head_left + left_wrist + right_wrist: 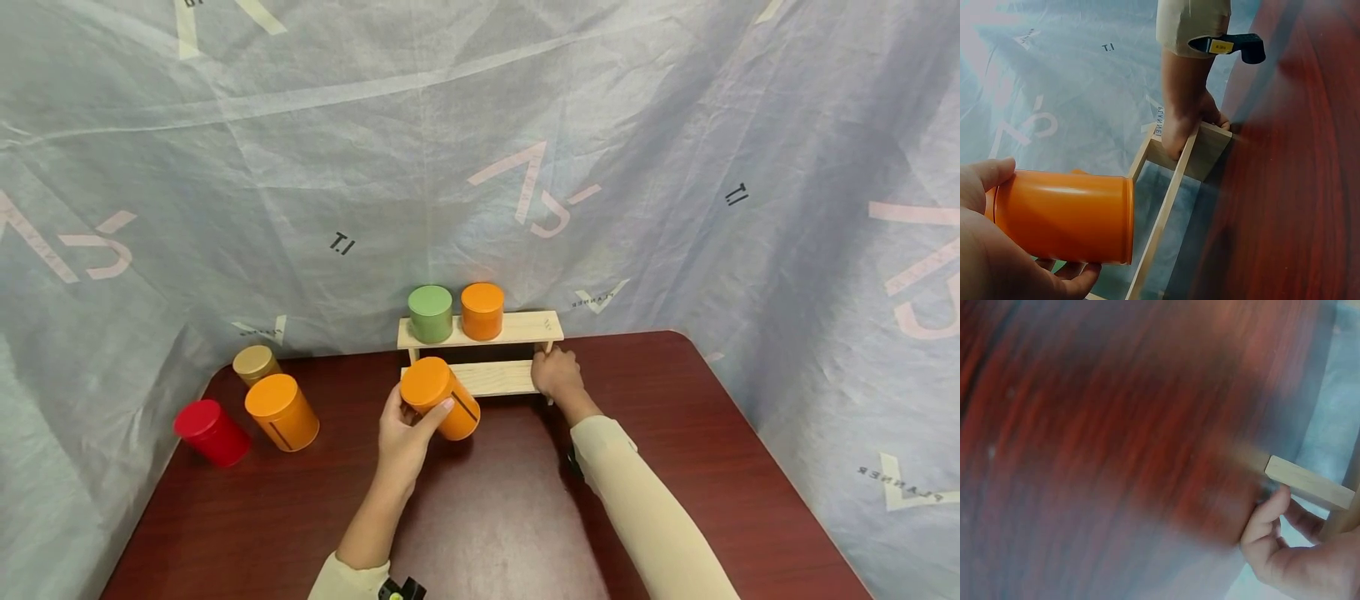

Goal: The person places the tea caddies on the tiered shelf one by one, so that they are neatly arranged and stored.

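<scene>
My left hand (405,433) grips an orange canister (441,398) with a dark vertical stripe, tilted and held in front of a small two-tier wooden shelf (504,378). The left wrist view shows thumb and fingers wrapped around the canister (1063,215), with its plain side facing the shelf. At the shelf's right end, my right hand (557,373) holds the end of the lower board, fingers curled about it. In the right wrist view those fingers (1266,528) bend beside the pale wood (1310,481). A green canister (431,315) and another orange canister (482,312) stand on the top tier.
On the left of the dark red table (495,517) are a red canister (213,433), an orange canister (283,412) and a gold-lidded canister (256,364). Grey printed fabric (360,183) hangs behind the shelf and along both sides.
</scene>
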